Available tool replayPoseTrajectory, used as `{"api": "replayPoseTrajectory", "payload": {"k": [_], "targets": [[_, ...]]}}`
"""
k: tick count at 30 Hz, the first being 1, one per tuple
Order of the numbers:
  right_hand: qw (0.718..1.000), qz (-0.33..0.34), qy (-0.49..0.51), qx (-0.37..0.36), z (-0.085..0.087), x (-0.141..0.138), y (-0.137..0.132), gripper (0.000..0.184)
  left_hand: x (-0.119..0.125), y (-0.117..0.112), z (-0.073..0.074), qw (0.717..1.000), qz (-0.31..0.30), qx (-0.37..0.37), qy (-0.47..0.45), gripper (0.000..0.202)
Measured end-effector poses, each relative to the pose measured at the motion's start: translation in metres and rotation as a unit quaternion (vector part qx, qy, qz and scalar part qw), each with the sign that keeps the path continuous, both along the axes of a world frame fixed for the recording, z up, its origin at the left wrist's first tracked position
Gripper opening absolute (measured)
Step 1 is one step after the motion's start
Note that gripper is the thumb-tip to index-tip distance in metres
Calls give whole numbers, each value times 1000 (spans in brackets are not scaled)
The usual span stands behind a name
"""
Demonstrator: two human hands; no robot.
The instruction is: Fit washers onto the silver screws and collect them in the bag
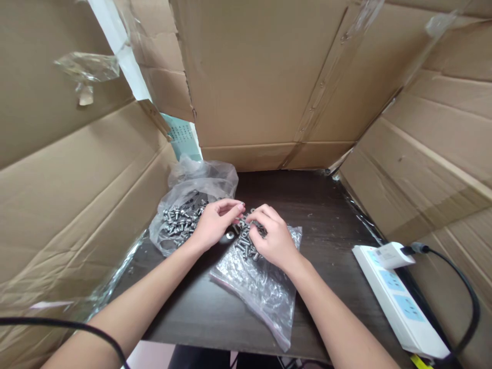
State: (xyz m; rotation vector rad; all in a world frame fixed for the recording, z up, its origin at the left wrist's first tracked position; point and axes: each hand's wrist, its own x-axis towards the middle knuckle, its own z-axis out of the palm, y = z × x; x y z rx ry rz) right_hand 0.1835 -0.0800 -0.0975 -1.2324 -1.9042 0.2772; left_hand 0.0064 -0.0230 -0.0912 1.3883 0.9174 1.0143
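My left hand (213, 224) and my right hand (271, 237) meet at the middle of a dark wooden table (330, 225), fingertips pinched together over a small metal part too tiny to name. Under my right hand lies a flat clear plastic bag (261, 287) with a small pile of metal bolts (246, 245) on its top end. A metal washer (229, 236) lies on the table between the hands. Left of my left hand, an open crumpled plastic bag (192, 192) holds several bolts (177, 221).
Cardboard sheets wall in the table on the left (77, 184), back (261, 82) and right (430, 133). A white power strip (400, 302) with a plug and black cable lies at the table's right edge. Another black cable (57, 324) crosses the lower left.
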Motion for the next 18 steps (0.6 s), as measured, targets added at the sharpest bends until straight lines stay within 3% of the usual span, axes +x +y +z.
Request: {"api": "replayPoseTrajectory", "payload": {"k": [3,7,11,18], "targets": [[991,19,-108,-77,-1,1,-1,21,-2,2,0,998,40,40,28,46],[977,2,-182,-111,-1,0,-3,22,-3,-1,-3,994,34,89,62,34],[973,5,-195,-126,-1,0,-1,25,-3,-4,-5,980,54,140,129,31],[975,6,-170,-145,-2,-1,0,23,-3,-2,-4,975,46,137,166,33]]}}
